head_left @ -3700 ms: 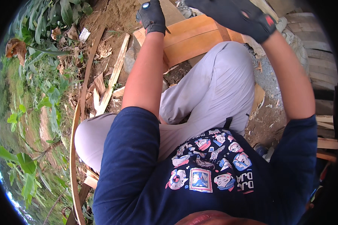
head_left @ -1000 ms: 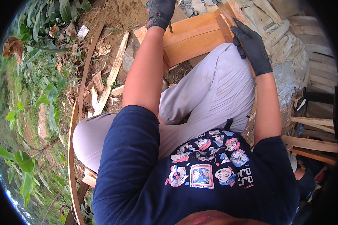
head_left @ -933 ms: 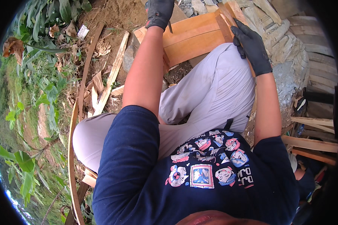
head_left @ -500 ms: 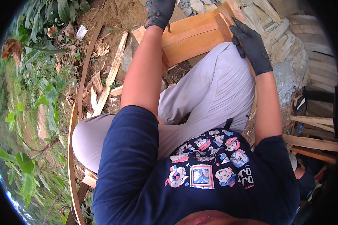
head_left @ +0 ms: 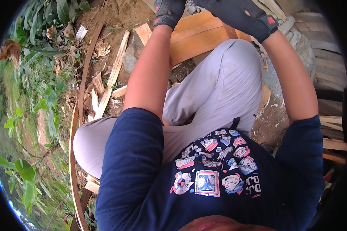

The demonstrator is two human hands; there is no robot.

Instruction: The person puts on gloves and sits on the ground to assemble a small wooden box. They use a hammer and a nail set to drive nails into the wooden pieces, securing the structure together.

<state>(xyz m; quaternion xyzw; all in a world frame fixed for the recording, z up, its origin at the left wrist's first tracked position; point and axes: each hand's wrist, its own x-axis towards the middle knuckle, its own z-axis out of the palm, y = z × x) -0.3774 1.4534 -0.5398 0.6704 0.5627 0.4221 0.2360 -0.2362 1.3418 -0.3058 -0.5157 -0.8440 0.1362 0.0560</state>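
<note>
The fingers of both hands run past the top edge of the view, so I cannot tell whether they are spread, pressed together or pinching anything. The left hand (head_left: 169, 12), in a dark work glove with a grey cuff, sits at the top of the picture over the near end of the orange-brown flat wooden panel (head_left: 198, 40), at or just above its upper-left part; contact cannot be made out. The right hand (head_left: 239, 14), in a black glove with a small red tab at the wrist, is raised at the top edge above the right end of the same panel, its back turned to the camera.

The panel lies on the ground just beyond the person's right knee, partly hidden by the light grey trouser leg (head_left: 219, 92). Both bare forearms reach up from the short sleeves of a dark blue printed shirt (head_left: 216, 181).

To the left of the panel, a pale split wooden slat (head_left: 112, 75) lies on bare brown earth among chips and dry leaves, and a long thin curved wooden strip (head_left: 74, 154) arcs down the left side beside green leafy plants (head_left: 31, 100). On the right, weathered grey wooden planks (head_left: 327, 73) are stacked.
</note>
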